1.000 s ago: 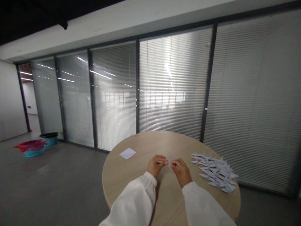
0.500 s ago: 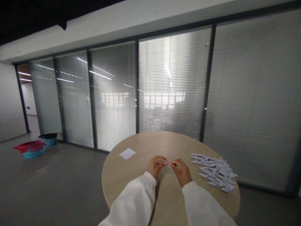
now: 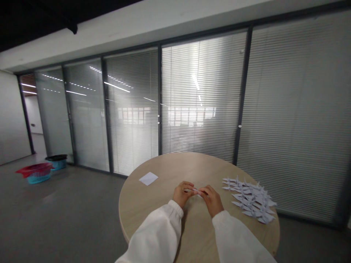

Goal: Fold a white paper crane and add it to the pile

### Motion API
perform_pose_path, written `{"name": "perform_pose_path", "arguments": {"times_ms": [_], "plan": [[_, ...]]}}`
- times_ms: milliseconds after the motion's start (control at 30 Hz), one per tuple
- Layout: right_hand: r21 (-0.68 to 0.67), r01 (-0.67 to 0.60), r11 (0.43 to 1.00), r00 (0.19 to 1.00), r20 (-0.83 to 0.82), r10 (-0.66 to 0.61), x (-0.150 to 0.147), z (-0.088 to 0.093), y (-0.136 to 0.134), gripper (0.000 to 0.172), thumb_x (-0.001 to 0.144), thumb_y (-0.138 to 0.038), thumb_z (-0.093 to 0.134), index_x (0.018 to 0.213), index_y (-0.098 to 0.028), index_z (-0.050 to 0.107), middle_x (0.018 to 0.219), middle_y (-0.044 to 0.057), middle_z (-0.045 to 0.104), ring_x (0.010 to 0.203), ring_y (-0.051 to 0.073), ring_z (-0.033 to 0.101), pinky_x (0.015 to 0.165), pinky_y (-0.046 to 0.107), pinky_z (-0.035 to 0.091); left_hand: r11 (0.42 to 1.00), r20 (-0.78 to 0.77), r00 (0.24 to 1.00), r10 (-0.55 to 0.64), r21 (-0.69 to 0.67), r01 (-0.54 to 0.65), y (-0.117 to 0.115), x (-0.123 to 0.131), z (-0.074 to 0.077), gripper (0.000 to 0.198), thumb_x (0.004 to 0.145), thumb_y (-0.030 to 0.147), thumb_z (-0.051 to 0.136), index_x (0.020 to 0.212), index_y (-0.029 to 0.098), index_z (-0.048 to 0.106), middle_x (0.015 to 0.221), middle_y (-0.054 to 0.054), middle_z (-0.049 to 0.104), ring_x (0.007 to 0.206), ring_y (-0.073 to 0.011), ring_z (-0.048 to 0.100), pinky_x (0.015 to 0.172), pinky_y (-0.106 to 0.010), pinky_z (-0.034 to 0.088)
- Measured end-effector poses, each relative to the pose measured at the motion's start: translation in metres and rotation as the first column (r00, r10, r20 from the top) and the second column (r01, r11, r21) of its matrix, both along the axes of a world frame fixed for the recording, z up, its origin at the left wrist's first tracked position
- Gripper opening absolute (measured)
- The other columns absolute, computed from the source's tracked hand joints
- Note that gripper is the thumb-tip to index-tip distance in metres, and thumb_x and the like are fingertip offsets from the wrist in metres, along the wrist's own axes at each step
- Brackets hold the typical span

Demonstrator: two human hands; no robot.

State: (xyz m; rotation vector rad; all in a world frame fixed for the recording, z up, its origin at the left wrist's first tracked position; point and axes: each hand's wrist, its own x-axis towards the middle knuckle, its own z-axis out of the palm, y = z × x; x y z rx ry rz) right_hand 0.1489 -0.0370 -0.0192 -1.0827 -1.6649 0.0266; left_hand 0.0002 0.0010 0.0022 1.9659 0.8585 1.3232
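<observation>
Over the middle of the round wooden table (image 3: 153,215), my left hand (image 3: 183,193) and my right hand (image 3: 211,199) meet at the fingertips. Between them they pinch a small folded piece of white paper (image 3: 197,193), mostly covered by the fingers, so its shape is hard to make out. Both hands are closed on it. To the right of my right hand lies a cluster of several folded white paper cranes (image 3: 251,199). A flat stack or sheet of square white paper (image 3: 148,178) rests to the left of my left hand.
The table's far edge is close to a glass partition (image 3: 203,98) with blinds. On the grey floor at left stand a blue basket with a red liner (image 3: 38,175) and another blue basket with a black liner (image 3: 58,163). An open doorway (image 3: 33,113) is at far left.
My fingers have shifted very slightly around the folded paper, and a little more of its white edge shows. The cranes and the square paper have stayed in place.
</observation>
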Motion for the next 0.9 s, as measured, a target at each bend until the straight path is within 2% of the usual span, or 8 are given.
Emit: {"name": "perform_pose_path", "arguments": {"times_ms": [367,600,767,900], "plan": [[-0.001,-0.019,1.0,0.999,0.04,0.019,-0.002,0.005,-0.003,0.021,0.081,-0.03,0.041,0.073,-0.019,0.057,0.071,0.002,0.052,0.068,0.014,0.05,0.062,0.024,0.04,1.0,0.048,0.999,0.012,-0.009,-0.012,-0.004,0.001,0.003,0.02,0.056,0.036,0.065,0.061,0.016,0.066,0.082,-0.006,0.054,0.076,-0.0148,0.052,0.06,-0.023,0.044],[-0.024,-0.049,0.999,0.998,0.024,0.05,-0.003,0.005,-0.002,0.019,0.08,-0.029,0.041,0.071,-0.019,0.054,0.071,0.001,0.052,0.066,0.013,0.05,0.06,0.023,0.04,0.999,0.068,0.998,-0.02,-0.044,0.023,-0.001,0.003,-0.002,0.018,0.058,0.033,0.064,0.058,0.015,0.061,0.081,-0.004,0.049,0.077,-0.0135,0.05,0.056,-0.02,0.042],[-0.043,-0.047,0.998,0.999,-0.01,0.046,-0.001,-0.001,0.001,0.018,0.079,-0.031,0.043,0.072,-0.019,0.054,0.071,0.002,0.053,0.066,0.013,0.05,0.06,0.023,0.042,0.998,0.075,0.997,-0.022,-0.055,0.026,0.005,0.004,-0.007,0.018,0.061,0.032,0.062,0.055,0.015,0.061,0.08,-0.005,0.051,0.076,-0.0137,0.051,0.06,-0.022,0.042],[-0.075,-0.05,0.996,0.999,-0.021,0.049,0.0,-0.003,0.003,0.019,0.079,-0.033,0.043,0.073,-0.019,0.055,0.072,0.002,0.053,0.067,0.013,0.051,0.062,0.024,0.042,1.0,0.067,0.998,-0.012,-0.019,0.013,0.004,0.003,-0.006,0.021,0.063,0.033,0.06,0.053,0.014,0.06,0.079,-0.006,0.051,0.078,-0.0147,0.051,0.063,-0.023,0.042]]}}
